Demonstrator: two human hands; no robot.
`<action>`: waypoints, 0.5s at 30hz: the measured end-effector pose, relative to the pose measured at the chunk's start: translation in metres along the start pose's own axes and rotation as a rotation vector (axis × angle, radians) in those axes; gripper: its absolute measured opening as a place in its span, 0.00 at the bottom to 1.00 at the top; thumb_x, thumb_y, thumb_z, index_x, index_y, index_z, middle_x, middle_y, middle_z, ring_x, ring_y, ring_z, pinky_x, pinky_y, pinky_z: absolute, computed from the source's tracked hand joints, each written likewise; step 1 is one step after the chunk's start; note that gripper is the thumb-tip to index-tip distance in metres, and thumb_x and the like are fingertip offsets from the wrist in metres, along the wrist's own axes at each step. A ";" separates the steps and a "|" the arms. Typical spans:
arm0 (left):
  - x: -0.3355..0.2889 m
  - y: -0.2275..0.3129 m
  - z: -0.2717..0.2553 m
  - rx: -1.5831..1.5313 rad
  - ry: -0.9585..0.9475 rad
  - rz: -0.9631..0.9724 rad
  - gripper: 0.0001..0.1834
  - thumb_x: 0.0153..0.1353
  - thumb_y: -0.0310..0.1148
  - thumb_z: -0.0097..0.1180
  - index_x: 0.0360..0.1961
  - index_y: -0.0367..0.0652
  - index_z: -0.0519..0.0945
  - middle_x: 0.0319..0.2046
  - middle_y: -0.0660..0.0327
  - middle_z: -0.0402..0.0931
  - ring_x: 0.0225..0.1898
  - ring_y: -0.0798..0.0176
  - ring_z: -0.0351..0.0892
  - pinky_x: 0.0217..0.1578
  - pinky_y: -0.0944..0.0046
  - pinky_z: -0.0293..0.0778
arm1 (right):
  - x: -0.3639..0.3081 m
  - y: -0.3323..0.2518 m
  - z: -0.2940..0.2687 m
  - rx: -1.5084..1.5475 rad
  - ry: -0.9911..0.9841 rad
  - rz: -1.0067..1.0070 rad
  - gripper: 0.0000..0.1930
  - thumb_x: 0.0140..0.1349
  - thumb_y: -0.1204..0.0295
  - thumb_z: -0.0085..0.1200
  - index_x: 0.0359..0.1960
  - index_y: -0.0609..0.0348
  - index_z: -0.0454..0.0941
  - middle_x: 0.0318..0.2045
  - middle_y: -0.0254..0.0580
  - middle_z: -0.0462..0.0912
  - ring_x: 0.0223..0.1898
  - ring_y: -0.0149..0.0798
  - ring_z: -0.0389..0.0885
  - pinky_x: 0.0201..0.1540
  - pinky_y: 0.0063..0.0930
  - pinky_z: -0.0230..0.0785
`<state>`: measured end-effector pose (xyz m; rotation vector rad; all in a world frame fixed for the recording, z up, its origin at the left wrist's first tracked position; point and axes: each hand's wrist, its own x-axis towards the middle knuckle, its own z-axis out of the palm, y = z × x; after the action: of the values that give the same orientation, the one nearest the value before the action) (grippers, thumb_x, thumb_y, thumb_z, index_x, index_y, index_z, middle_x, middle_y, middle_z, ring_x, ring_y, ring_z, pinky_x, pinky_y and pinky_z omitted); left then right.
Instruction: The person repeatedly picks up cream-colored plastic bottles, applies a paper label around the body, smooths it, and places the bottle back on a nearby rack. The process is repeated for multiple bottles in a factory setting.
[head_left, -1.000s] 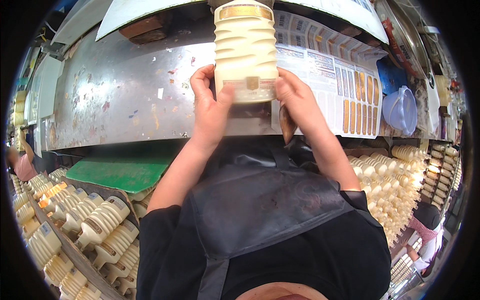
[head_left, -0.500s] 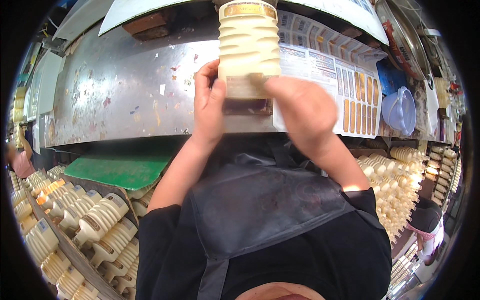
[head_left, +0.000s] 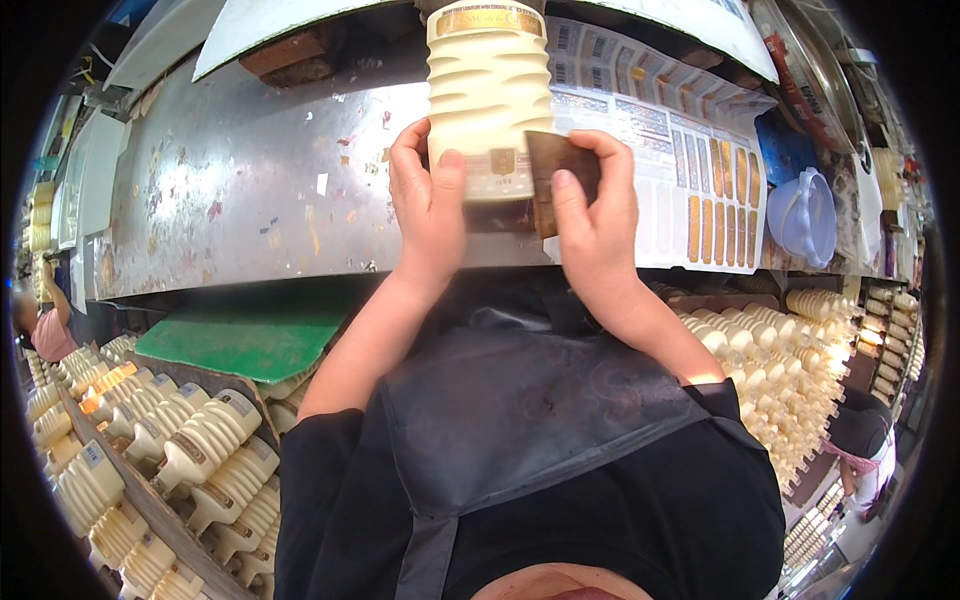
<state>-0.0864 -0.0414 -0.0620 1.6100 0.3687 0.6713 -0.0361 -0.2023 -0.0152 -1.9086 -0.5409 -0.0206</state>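
At twelve o'clock, a cream ribbed bottle (head_left: 488, 95) stood on the metal surface (head_left: 230, 190). The left hand (head_left: 428, 205) clasped its lower body; the right hand (head_left: 592, 215), at one o'clock, pinched a brown label (head_left: 550, 165) against the bottle's side, beside a sheet of labels (head_left: 690, 170).

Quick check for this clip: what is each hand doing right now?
Left hand: closed on the ribbed cream bottle, thumb on its front.
Right hand: pinching a brown label beside the bottle.
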 end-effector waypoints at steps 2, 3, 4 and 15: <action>-0.001 -0.003 -0.003 0.024 -0.021 0.003 0.31 0.74 0.46 0.47 0.65 0.29 0.64 0.60 0.45 0.68 0.61 0.54 0.68 0.64 0.55 0.63 | -0.004 0.017 0.001 0.105 0.084 0.057 0.19 0.68 0.76 0.51 0.59 0.68 0.67 0.54 0.54 0.75 0.58 0.48 0.74 0.64 0.39 0.65; -0.001 -0.005 -0.005 0.036 -0.032 0.006 0.30 0.75 0.46 0.47 0.65 0.29 0.64 0.60 0.45 0.67 0.61 0.53 0.68 0.65 0.55 0.62 | -0.004 0.024 0.002 0.121 0.079 0.095 0.19 0.68 0.76 0.50 0.60 0.68 0.66 0.55 0.54 0.74 0.58 0.48 0.74 0.64 0.39 0.65; -0.002 -0.006 -0.006 0.016 -0.040 0.004 0.30 0.75 0.45 0.46 0.65 0.29 0.64 0.61 0.46 0.67 0.62 0.54 0.67 0.65 0.55 0.61 | -0.004 0.030 0.002 0.143 0.089 0.129 0.19 0.69 0.76 0.50 0.60 0.68 0.66 0.55 0.54 0.74 0.59 0.47 0.73 0.65 0.39 0.64; -0.002 -0.007 -0.016 -0.182 -0.148 -0.095 0.29 0.77 0.45 0.48 0.67 0.30 0.63 0.63 0.49 0.65 0.64 0.58 0.65 0.67 0.57 0.60 | 0.004 0.019 -0.015 0.174 0.024 0.010 0.14 0.68 0.78 0.57 0.55 0.63 0.76 0.49 0.43 0.81 0.52 0.36 0.79 0.59 0.30 0.70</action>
<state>-0.0968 -0.0294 -0.0686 1.4494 0.2650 0.4955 -0.0219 -0.2197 -0.0248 -1.7391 -0.5000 0.0096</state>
